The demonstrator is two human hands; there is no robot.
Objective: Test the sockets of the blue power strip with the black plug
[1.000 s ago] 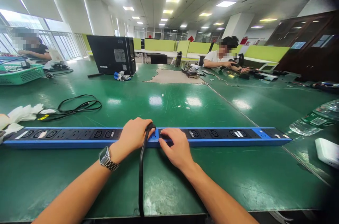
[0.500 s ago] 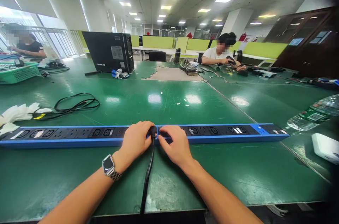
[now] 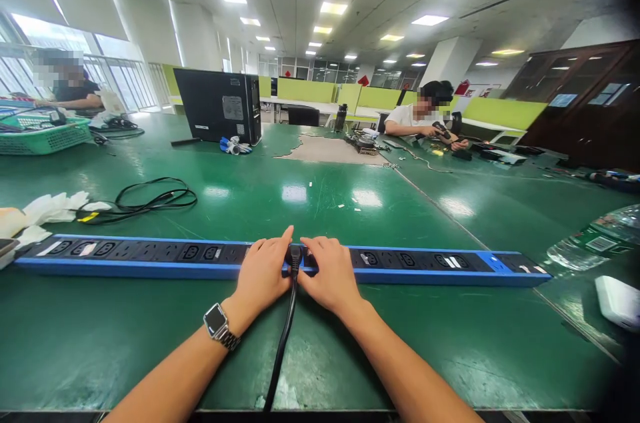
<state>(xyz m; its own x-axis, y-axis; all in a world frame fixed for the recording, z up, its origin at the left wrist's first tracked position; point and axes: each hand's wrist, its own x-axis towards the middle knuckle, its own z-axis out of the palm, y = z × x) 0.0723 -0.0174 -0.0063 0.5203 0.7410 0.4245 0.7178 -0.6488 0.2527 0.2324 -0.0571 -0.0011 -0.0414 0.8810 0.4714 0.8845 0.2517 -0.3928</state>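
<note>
A long blue power strip [image 3: 150, 261] lies across the green table [image 3: 350, 343], spanning well beyond both hands to either side. The step in hand appears to be seating a plug into a mid-strip socket; the next move likely calls for firm, even downward pressure with the strip kept from sliding. The left hand [image 3: 261, 274] rests on the strip just left of the socket, its fingers [image 3: 280, 243] loosely curled and lying against the plug rather than wrapped around it. The right hand [image 3: 327, 273] mirrors it on the other side, fingers [image 3: 313, 246] bent, tips touching the strip beside the plug. The black plug [image 3: 295, 253] sits between the two sets of fingertips, upright in the strip; whether it is fully home cannot be told. Its black cable [image 3: 283, 343] runs from between the hands toward the near table edge.
</note>
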